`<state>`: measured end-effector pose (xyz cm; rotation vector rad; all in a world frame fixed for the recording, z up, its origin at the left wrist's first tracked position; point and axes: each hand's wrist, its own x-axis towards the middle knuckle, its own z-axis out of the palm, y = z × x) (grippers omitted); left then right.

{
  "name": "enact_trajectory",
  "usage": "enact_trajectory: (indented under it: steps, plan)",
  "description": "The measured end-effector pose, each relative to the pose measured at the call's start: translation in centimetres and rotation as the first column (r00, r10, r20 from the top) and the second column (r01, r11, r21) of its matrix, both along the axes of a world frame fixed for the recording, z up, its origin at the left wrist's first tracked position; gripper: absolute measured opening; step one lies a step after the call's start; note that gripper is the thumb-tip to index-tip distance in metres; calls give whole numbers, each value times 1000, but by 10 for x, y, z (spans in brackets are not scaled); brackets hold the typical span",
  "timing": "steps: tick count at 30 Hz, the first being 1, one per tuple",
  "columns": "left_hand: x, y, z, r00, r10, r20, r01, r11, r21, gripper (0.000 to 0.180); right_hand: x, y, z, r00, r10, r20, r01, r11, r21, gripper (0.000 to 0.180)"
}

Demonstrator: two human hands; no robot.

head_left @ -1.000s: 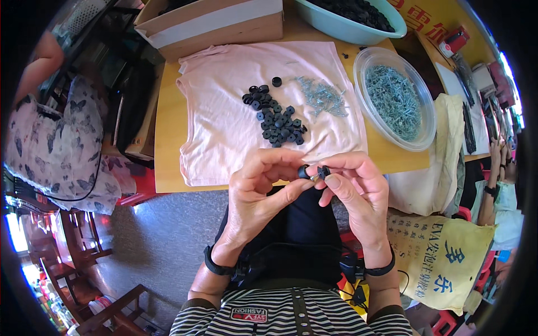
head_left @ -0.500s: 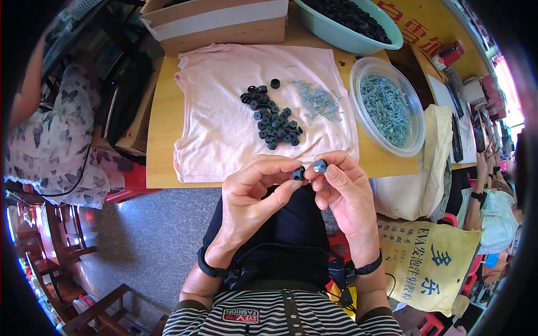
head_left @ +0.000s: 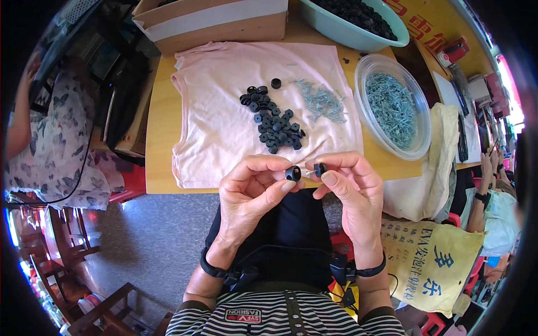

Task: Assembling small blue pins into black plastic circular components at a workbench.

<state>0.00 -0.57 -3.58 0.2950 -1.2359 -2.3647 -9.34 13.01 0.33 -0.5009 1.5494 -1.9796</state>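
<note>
In front of my lap, near the table edge, my left hand [head_left: 249, 187] pinches a black round cap [head_left: 293, 173] with an opening in its side. My right hand [head_left: 353, 187] grips a black knob [head_left: 319, 169] between thumb and fingers. A small silver screw [head_left: 309, 173] points from the right-hand knob toward the cap, with a narrow gap between them. Beyond my hands, on a pink cloth [head_left: 210, 123], lies a pile of black plastic parts [head_left: 274, 123]. To its right are loose silver screws [head_left: 322, 102].
A clear round tub [head_left: 392, 109] full of screws stands at the right. Behind it is a pale green basin [head_left: 336, 31] of black parts, with a cardboard box [head_left: 224, 25] at the back left. A yellow sack [head_left: 434, 263] lies at the right; another person's arm [head_left: 21, 112] shows far left.
The two black parts have moved slightly apart and turned, and the screw between them now shows. The whole view has shifted slightly.
</note>
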Motion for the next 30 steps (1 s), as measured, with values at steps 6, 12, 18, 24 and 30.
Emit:
enact_trajectory:
  steps: [6, 12, 18, 24, 30]
  plan:
    - [-4, 0, -2, 1000, 27, 6, -26, 999, -25, 26, -7, 2, -5, 990, 42, 132, -38, 999, -30, 19]
    - [-6, -2, -9, 999, 39, -29, -44, 982, -182, 25, -12, 4, -7, 962, 69, 263, -55, 997, -62, 21]
    - [-7, 0, 1, 999, 29, -32, -33, 991, -128, 23, -19, 12, -9, 895, 152, 419, -74, 978, -198, 22]
    - [-6, 0, 2, 995, -38, -98, 27, 994, -105, 23, -6, 8, 2, 990, 3, 138, 7, 998, -66, 21]
    - [-4, 0, 0, 987, -73, -144, 69, 997, -34, 24, 7, 5, 14, 917, -57, -395, 111, 987, 115, 21]
